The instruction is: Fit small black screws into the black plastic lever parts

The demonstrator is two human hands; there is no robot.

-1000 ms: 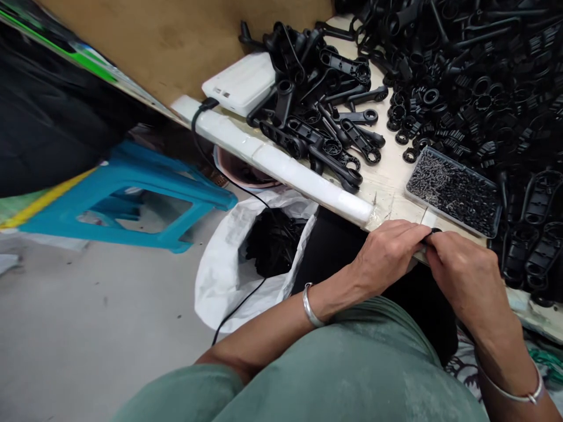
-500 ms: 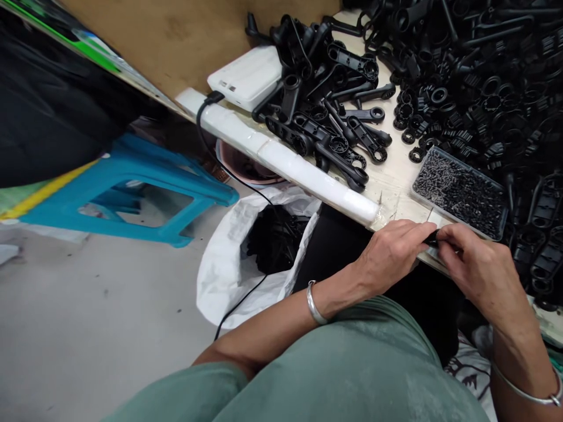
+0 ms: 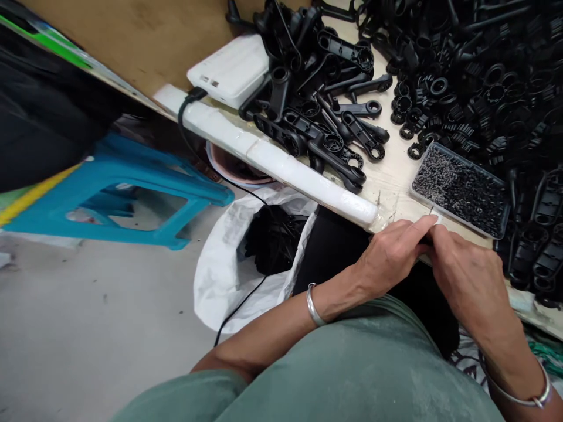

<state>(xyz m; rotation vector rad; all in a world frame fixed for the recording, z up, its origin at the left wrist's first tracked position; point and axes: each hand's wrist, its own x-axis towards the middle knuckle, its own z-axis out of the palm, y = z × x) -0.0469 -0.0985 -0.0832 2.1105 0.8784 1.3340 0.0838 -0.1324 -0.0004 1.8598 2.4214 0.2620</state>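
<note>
At the table's front edge, my left hand [image 3: 389, 252] and my right hand [image 3: 468, 272] meet with fingertips pinched together. Between them is a small black part [image 3: 424, 240], mostly hidden by the fingers, so its exact kind does not show. Just beyond my hands lies a clear plastic box [image 3: 457, 218] full of small dark metal pieces that look like screws. Black plastic crank-arm-shaped parts [image 3: 347, 126] are strewn to the left of the box, and a large heap of black ring-shaped parts [image 3: 492, 94] fills the table behind it.
A white power bank [image 3: 233, 67] with a black cable stands at the back left. White padding [image 3: 281, 164] lines the table edge. Below are a white sack [image 3: 215, 275] holding black pieces, a pinkish tub [image 3: 215, 158] and a blue plastic stool [image 3: 158, 234].
My right hand has moved left and closed in against my left hand, covering more of the black part. The view has shifted slightly.
</note>
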